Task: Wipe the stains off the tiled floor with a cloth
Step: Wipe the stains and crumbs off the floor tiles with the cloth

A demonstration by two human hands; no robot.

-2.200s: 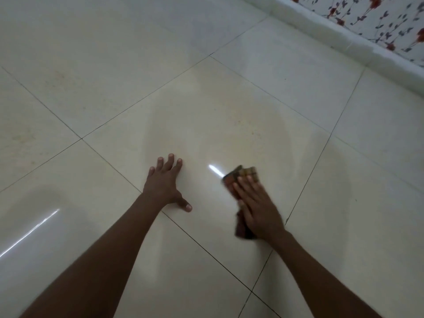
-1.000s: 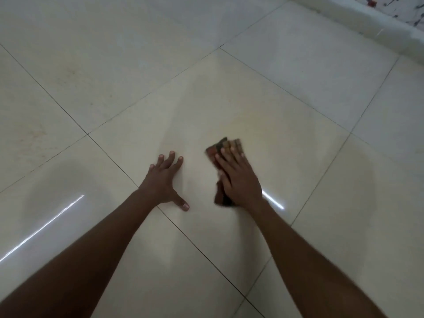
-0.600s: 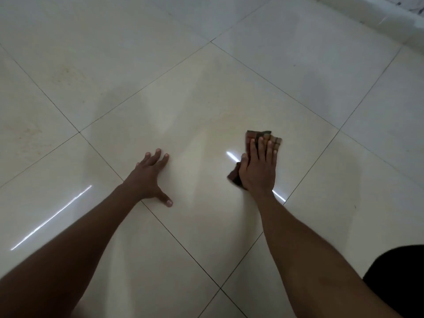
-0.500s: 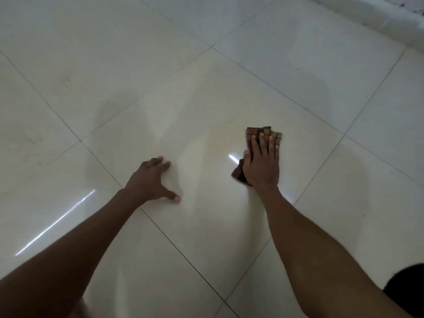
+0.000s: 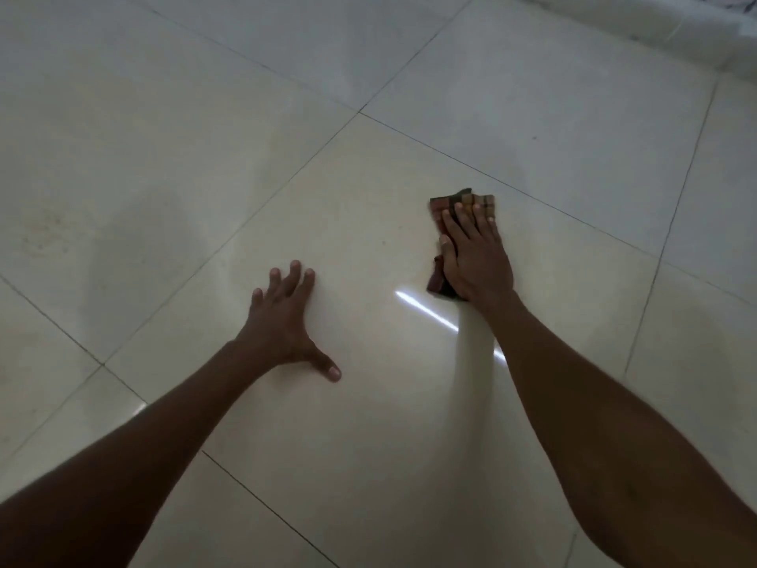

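Note:
A dark checked cloth (image 5: 448,202) lies on the glossy cream tiled floor (image 5: 348,424), mostly hidden under my right hand (image 5: 475,256). That hand presses flat on it with straight fingers, and the cloth's far edge and left side stick out. My left hand (image 5: 286,321) rests flat on the same tile to the left, fingers spread and thumb out. Faint brownish stains (image 5: 49,227) mark the tile at the far left.
Dark grout lines (image 5: 471,161) cross the floor in a diagonal grid. A white skirting edge (image 5: 672,30) runs along the top right corner. A bright strip of reflected light (image 5: 426,311) lies between my hands.
My right hand has slid the cloth right and farther away across the tile. My left hand has flattened again after lifting its palm slightly, staying at about the same spot.

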